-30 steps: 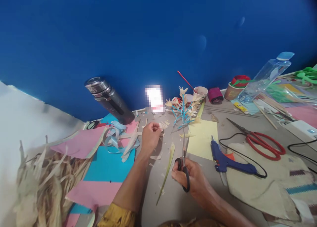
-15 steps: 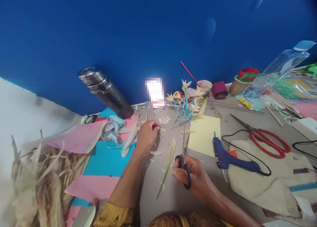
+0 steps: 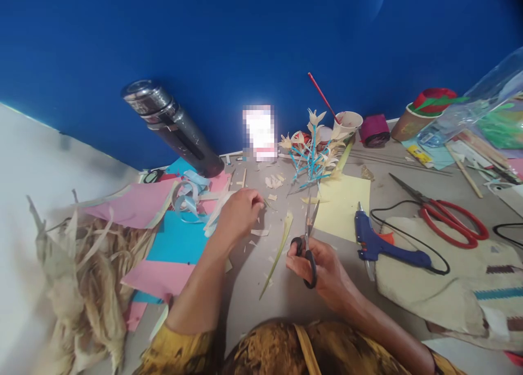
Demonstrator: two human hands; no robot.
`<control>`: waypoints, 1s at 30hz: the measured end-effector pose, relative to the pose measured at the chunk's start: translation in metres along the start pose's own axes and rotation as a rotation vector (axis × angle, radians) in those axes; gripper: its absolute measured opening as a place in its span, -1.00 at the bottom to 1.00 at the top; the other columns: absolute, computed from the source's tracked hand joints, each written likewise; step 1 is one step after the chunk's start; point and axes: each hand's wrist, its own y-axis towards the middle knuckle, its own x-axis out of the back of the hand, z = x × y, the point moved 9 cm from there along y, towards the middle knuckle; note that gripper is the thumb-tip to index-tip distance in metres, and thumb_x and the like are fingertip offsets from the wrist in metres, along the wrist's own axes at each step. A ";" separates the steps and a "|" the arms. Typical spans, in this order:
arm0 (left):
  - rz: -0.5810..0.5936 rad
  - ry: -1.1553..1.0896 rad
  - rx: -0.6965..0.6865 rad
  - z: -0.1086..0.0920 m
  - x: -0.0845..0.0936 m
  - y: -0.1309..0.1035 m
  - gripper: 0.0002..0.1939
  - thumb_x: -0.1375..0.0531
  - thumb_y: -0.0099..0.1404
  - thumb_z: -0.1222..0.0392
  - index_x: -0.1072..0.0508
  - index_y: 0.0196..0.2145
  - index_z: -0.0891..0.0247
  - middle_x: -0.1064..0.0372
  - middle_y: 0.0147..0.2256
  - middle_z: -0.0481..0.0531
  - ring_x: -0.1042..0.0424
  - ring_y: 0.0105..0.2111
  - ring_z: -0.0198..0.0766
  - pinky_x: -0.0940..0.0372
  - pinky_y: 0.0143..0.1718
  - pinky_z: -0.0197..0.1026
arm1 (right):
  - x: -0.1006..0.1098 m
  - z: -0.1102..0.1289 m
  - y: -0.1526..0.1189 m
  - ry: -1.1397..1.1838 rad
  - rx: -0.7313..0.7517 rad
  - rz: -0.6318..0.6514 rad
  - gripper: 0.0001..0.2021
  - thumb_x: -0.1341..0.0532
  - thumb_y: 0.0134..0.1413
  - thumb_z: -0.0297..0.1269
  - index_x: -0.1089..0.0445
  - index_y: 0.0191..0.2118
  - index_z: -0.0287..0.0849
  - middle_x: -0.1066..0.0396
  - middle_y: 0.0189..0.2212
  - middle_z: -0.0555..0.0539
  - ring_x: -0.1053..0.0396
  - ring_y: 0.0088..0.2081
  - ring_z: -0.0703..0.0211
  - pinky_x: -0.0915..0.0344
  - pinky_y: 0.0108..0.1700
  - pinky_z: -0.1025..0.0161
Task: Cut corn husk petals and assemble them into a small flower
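My right hand (image 3: pixel 316 263) holds black-handled scissors (image 3: pixel 309 255) with fingers in the loops, the blades slightly apart and pointing away from me. My left hand (image 3: pixel 244 209) is closed over the table beside small pale scraps; whatever its fingertips hold is too small to make out. Between the hands lies a narrow green husk strip (image 3: pixel 278 255). Beyond them stands a bunch of pale husk flowers on blue stems (image 3: pixel 314 151). A yellow paper sheet (image 3: pixel 345 209) lies right of the scissors' blades.
A dark flask (image 3: pixel 180 132) stands back left, above pink and blue papers (image 3: pixel 180 244). Dried husks (image 3: pixel 87 288) fill the left. To the right lie a blue glue gun (image 3: pixel 388 249), red-handled scissors (image 3: pixel 453 217) and a cloth (image 3: pixel 425 282). Paper cups (image 3: pixel 348 125) line the back.
The camera view has shifted. The scissors' blades have opened somewhat in my right hand. My left hand has moved slightly toward me and left, relative to the scraps.
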 end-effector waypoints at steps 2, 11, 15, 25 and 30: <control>0.125 0.001 -0.009 0.003 -0.005 -0.015 -0.87 -0.15 0.18 0.29 -0.50 -0.42 0.17 -0.45 -0.33 0.04 -0.40 -0.28 -0.14 -0.23 -0.23 -0.16 | 0.001 0.000 -0.001 -0.016 0.003 -0.001 -0.67 -0.31 -0.11 -0.01 -0.27 -0.49 -0.16 -0.14 -0.62 0.09 -0.02 -0.55 0.33 -0.02 -0.52 0.33; -0.033 0.205 -0.073 -0.038 -0.025 -0.017 -0.64 -0.07 0.32 0.29 -0.44 0.04 0.21 -0.34 -0.13 0.21 -0.31 -0.06 0.02 -0.23 -0.04 0.00 | -0.001 -0.006 0.000 0.008 -0.018 -0.001 -0.65 -0.34 -0.15 0.00 -0.29 -0.48 -0.18 -0.15 -0.62 0.09 -0.03 -0.55 0.32 -0.01 -0.52 0.33; 0.016 0.008 -0.117 -0.040 -0.027 -0.021 -0.69 -0.05 0.33 0.29 -0.51 -0.08 0.16 -0.37 -0.20 0.15 -0.35 -0.15 -0.05 -0.26 -0.10 -0.06 | 0.001 -0.005 0.001 0.013 -0.016 -0.021 -0.64 -0.35 -0.15 0.01 -0.29 -0.48 -0.18 -0.15 -0.62 0.09 -0.03 -0.56 0.32 -0.02 -0.52 0.33; 0.009 -0.047 0.081 0.013 0.001 -0.064 -0.92 -0.19 0.19 0.26 -0.48 -0.43 0.14 -0.43 -0.35 0.06 -0.38 -0.26 -0.07 -0.22 -0.27 -0.10 | 0.001 -0.006 -0.002 -0.034 -0.003 0.010 -0.67 -0.32 -0.09 -0.01 -0.29 -0.46 -0.17 -0.17 -0.61 0.08 -0.03 -0.54 0.32 -0.02 -0.51 0.33; 0.023 0.115 0.050 0.010 -0.018 -0.062 -0.91 -0.13 0.24 0.33 -0.43 -0.37 0.21 -0.36 -0.27 0.11 -0.33 -0.15 -0.03 -0.23 -0.14 -0.04 | 0.003 -0.009 -0.001 -0.035 -0.012 -0.007 -0.70 -0.31 -0.09 -0.04 -0.30 -0.46 -0.17 -0.16 -0.61 0.08 -0.04 -0.54 0.31 -0.01 -0.51 0.32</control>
